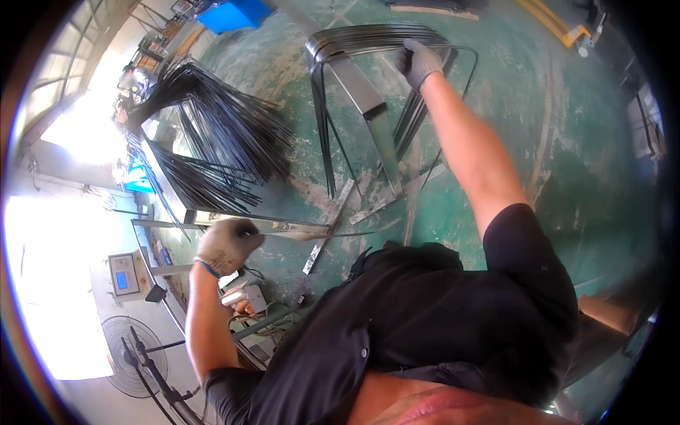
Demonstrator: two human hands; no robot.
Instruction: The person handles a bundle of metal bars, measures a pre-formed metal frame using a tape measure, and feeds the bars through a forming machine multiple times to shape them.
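Observation:
My right hand, in a grey work glove, is closed on a bent metal rod at the top of a metal stand. A stack of similar dark U-shaped rods hangs over that stand, legs downward. Lower left, my left hand is gloved too, its fingers curled into a fist beside the edge of a table. A thin, blurred strip runs rightward from this fist; whether the fingers hold it cannot be made out.
Left of the stand, a big bundle of dark bent rods hangs over a table. A control box with a small screen and a fan stand at the left. Far off are a blue bin and a yellow pallet truck.

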